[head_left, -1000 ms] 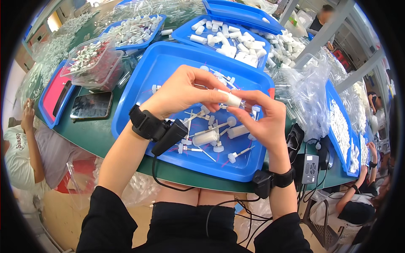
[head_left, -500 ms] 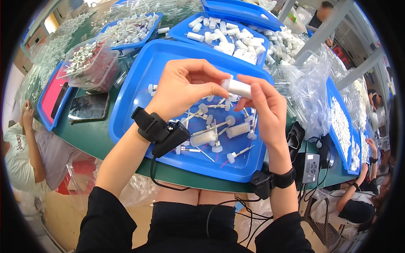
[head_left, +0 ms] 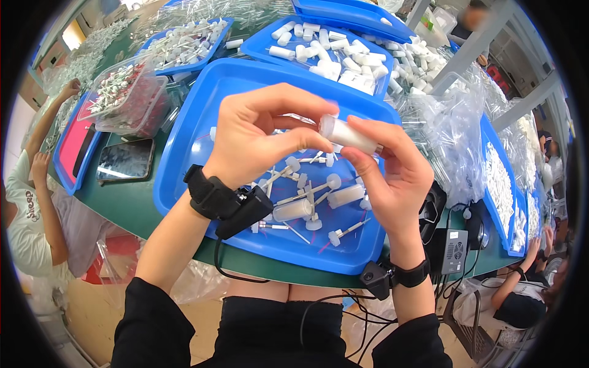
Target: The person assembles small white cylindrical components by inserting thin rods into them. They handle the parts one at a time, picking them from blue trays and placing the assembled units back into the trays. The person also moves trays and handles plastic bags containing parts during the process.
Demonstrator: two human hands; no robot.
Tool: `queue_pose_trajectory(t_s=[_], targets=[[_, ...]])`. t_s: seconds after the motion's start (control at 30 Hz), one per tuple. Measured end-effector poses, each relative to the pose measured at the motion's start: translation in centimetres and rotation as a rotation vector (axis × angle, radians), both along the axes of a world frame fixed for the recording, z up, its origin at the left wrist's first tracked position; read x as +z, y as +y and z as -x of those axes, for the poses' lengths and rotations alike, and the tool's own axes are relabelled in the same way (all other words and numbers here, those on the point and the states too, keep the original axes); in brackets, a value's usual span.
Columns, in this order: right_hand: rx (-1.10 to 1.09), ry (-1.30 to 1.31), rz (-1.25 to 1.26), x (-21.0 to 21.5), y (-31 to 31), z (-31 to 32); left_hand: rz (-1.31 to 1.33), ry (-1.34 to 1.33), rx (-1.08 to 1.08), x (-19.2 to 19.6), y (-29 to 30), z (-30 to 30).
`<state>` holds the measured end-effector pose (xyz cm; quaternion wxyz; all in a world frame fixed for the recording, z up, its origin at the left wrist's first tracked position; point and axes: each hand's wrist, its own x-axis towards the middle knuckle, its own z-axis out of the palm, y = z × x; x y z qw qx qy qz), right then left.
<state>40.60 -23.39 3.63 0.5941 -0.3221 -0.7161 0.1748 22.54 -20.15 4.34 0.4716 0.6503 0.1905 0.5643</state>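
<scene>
My right hand (head_left: pixel 402 178) holds a white cylinder with a clear end (head_left: pixel 348 135) between thumb and fingers, tilted above the blue tray (head_left: pixel 353 260). At its clear end is my left hand (head_left: pixel 242 132), thumb and index finger apart on either side of that end; the index fingertip is smeared by motion. Whether they touch it I cannot tell. Below, in the tray, lie two similar white cylinders, one nearer (head_left: pixel 292 210), and several thin white stems with round translucent caps (head_left: pixel 333 181). My left hand and wrist hide part of the tray.
Behind stands a blue tray of white cylinders (head_left: pixel 325 52). To the left are a clear box of small parts (head_left: pixel 132 101) and a phone (head_left: pixel 126 161). Plastic bags (head_left: pixel 454 135) and a grey device (head_left: pixel 453 251) sit at right. Other people are at both sides.
My left thumb and index finger have spread from their pinch on the cylinder's end. The cylinder tilts more, its right end lower. At the left, another person's arm now reaches over the table.
</scene>
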Motion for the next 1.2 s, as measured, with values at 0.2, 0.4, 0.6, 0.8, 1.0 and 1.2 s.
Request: queue_pose_trajectory(t_s=[0.2,0.4,0.6,0.8,1.0,1.2], targets=[[-0.128,-0.099,-0.063,0.2,-0.4,0.0,0.085,0.018,-0.073,-0.4,0.3,0.5],[-0.185,-0.029,-0.015,-0.3,-1.0,0.7,0.021,0.086,-0.054,-0.1,0.1,0.8],[-0.168,-0.028,-0.014,-0.8,-0.6,0.8,-0.122,0.182,0.062,-0.4,0.1,0.6],[-0.119,-0.253,0.042,-0.1,-0.6,0.6,-0.095,0.081,0.003,-0.8,0.3,0.1],[0.315,0.248,0.619,-0.3,-0.9,0.6,0.062,-0.018,-0.113,0.0,0.2,-0.1],[0.827,0.757,1.061,0.0,-0.2,0.0,0.059,0.095,-0.088,-0.3,0.2,0.3]])
